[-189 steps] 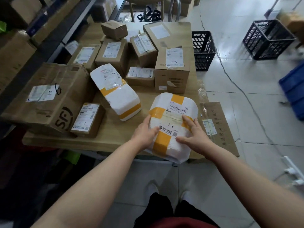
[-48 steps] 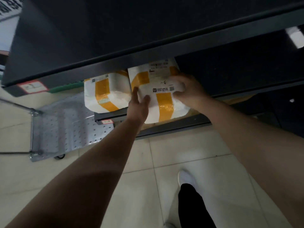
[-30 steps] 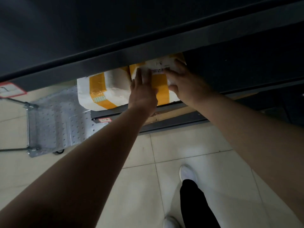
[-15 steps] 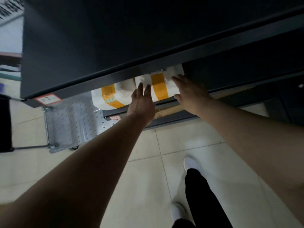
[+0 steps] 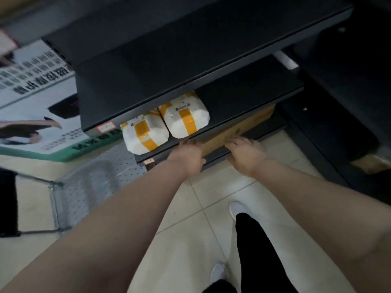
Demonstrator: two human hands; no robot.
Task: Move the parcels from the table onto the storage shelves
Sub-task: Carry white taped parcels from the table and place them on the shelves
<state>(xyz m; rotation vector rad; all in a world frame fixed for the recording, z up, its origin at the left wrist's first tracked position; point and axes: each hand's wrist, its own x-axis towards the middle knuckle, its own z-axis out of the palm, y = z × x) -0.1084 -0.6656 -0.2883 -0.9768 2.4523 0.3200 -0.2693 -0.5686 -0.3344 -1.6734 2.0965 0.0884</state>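
Two taped parcels are lying side by side and touching at the left end of the shelf. The left parcel is overhanging the shelf's front edge, and the right parcel is sitting a little deeper in. Just before that edge, the left hand is hovering, fingers loose and gripping nothing. The right hand is hovering beside it, fingers spread and empty, in front of a box lying under the shelf.
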